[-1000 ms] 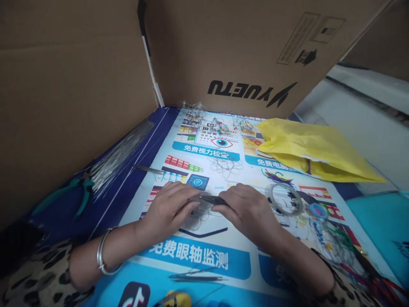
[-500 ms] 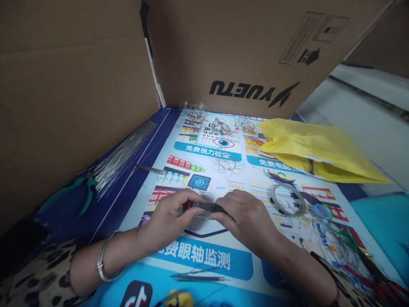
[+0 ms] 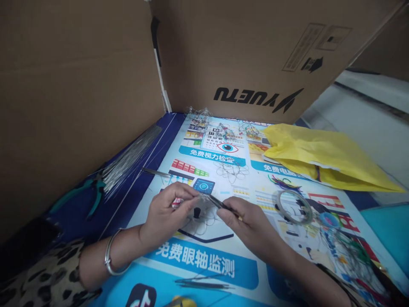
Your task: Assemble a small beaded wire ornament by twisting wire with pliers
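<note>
My left hand [image 3: 168,213] is closed in a pinch on thin wire loops [image 3: 204,215] just above the printed poster [image 3: 204,260]. A small dark bit hangs under the pinch. My right hand [image 3: 247,219] is closed round dark tweezers [image 3: 217,201], whose tip meets the left fingertips. A silver bangle [image 3: 110,256] circles my left wrist. Both hands hover near the middle of the poster.
Cardboard walls [image 3: 79,85] stand at the left and back. A bundle of straight wires [image 3: 131,157] and teal pliers [image 3: 92,194] lie at the left. A yellow bag [image 3: 322,155], a tape ring [image 3: 294,207], coloured wires [image 3: 348,251] and spare tweezers [image 3: 204,283] surround the hands.
Both hands have lifted a little off the poster. The tweezers now tilt up to the left, and the left fingers have closed into a pinch at their tip.
</note>
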The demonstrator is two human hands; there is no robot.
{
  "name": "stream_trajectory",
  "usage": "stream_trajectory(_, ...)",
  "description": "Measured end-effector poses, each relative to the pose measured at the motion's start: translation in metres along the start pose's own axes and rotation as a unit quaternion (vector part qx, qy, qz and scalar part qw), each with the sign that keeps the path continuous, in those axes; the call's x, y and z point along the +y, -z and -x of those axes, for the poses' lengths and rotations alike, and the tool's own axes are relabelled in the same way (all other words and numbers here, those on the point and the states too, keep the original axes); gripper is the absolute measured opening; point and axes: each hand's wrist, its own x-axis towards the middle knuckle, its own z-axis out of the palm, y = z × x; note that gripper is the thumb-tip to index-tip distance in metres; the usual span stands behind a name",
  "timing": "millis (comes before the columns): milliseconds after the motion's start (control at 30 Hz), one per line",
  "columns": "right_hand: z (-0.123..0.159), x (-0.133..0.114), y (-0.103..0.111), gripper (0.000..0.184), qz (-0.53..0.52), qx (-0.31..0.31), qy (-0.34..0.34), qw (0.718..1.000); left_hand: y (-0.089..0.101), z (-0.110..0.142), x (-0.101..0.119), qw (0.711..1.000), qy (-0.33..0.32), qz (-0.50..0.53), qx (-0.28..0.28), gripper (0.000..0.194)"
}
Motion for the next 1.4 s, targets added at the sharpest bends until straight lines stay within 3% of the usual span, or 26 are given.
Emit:
stream_trajectory(167,0.003,-0.005,-0.007,0.030,-0.054,-0.041,-0.004,0.998,0.000,0.003,-0.002,0.999,-0.038,-0.008,-0.012,0.013)
stream_trajectory(367,0.005,-0.007,-0.013,0.032,-0.131,-0.036,-0.014,0.991,-0.002,0.007,-0.002,0.998,-0.049,-0.022,-0.029,0.012)
stream_trajectory(800,0.004,-0.008,-0.021,0.036,-0.175,-0.056,-0.022,0.983,-0.004,0.007,-0.001,0.995,-0.077,-0.048,-0.030,0.012)
stream_trajectory(933,0.003,-0.005,-0.017,0.035,-0.103,-0.027,0.006,0.994,0.001,0.003,-0.001,0.989,-0.111,-0.073,-0.062,0.008)
stream_trajectory(1033,-0.001,0.006,-0.011,0.032,0.026,0.031,0.017,0.999,0.011,-0.004,-0.005,0.985,-0.143,-0.074,-0.061,0.016)
stream_trajectory(1100,-0.003,0.014,-0.010,0.032,0.130,0.078,0.049,0.987,0.019,-0.011,-0.010,0.984,-0.148,-0.085,-0.055,0.015)
stream_trajectory(1233,-0.006,0.027,-0.008,0.030,0.300,0.148,0.132,0.933,0.032,-0.021,-0.024,0.976,-0.163,-0.125,-0.079,0.012)
stream_trajectory(1400,-0.009,0.030,-0.007,0.026,0.350,0.142,0.162,0.912,0.036,-0.024,-0.035,0.965,-0.128,-0.182,-0.138,0.011)
